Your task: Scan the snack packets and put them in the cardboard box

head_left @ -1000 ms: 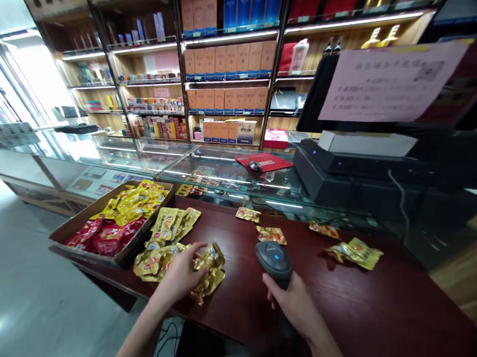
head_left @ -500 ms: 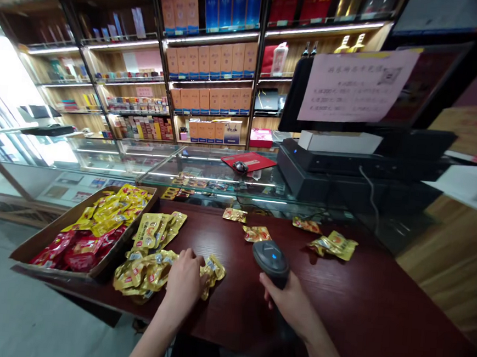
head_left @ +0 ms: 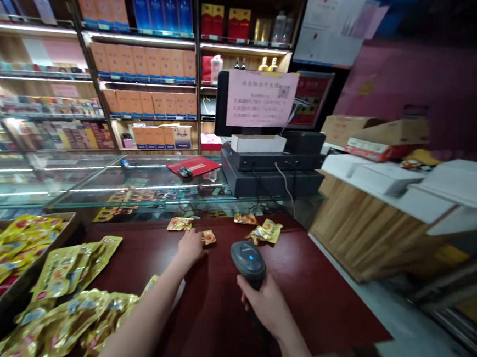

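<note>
My right hand (head_left: 260, 298) is wrapped round the handle of a dark barcode scanner (head_left: 248, 259), held above the dark red table (head_left: 227, 320). Farther forward, my left hand (head_left: 190, 247) touches a small gold packet (head_left: 208, 238), part of which shows past its fingers; the fingertips are partly hidden. Another gold packet (head_left: 180, 224) lies just beyond that hand. Toward the back right of the tabletop are an orange-gold packet (head_left: 246, 218) and a couple of gold packets (head_left: 268, 231). A pile of gold packets (head_left: 74, 319) lies at the near left, partly behind my left forearm.
An open carton (head_left: 67, 225) of yellow and red packets stands at the left edge. Behind the table are a glass counter (head_left: 98, 181), a red mat (head_left: 196, 167) with a mouse and a till with a monitor (head_left: 221, 105). White boxes (head_left: 387, 182) sit at the right.
The view has swung right. My left hand has moved from the near pile of gold packets to a small packet farther forward. My right hand still holds the scanner.
</note>
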`<control>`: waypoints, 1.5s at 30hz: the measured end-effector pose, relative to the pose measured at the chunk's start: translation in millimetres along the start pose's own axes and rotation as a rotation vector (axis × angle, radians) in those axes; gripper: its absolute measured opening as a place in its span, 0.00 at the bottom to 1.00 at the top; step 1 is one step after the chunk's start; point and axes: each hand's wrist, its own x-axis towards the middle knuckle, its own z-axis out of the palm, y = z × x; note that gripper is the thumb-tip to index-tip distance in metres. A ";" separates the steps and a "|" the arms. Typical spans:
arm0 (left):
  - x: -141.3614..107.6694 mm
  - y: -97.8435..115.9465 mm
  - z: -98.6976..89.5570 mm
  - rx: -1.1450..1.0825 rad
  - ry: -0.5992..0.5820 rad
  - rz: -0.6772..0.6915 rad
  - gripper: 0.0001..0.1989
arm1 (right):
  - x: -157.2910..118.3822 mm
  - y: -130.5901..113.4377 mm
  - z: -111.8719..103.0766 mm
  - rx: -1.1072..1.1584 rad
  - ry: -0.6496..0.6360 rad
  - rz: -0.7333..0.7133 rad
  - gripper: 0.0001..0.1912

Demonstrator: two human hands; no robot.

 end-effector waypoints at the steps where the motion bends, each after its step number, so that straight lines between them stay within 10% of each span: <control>1: 3.4 0.5 4.4 -0.009 0.001 -0.001 0.26 | -0.6 0.9 -4.0 0.009 0.006 0.007 0.13; 6: 6.4 4.6 16.3 -0.258 0.073 -0.024 0.11 | -1.8 8.2 -15.5 0.043 0.037 0.005 0.13; 13: -0.5 31.3 40.3 -1.738 -0.260 -0.192 0.08 | -4.9 -4.5 -12.1 0.071 -0.003 -0.032 0.11; 16: -6.2 43.1 49.6 -1.959 -0.349 -0.176 0.09 | -4.5 -8.2 -8.5 0.071 -0.041 -0.034 0.09; 36: -21.6 67.2 46.2 -1.852 -0.371 -0.062 0.16 | -10.9 2.6 -8.7 0.083 0.004 -0.047 0.10; 45: -60.6 -6.3 -5.9 -1.439 -0.013 -0.033 0.24 | -7.4 -0.5 7.1 0.036 -0.054 -0.057 0.12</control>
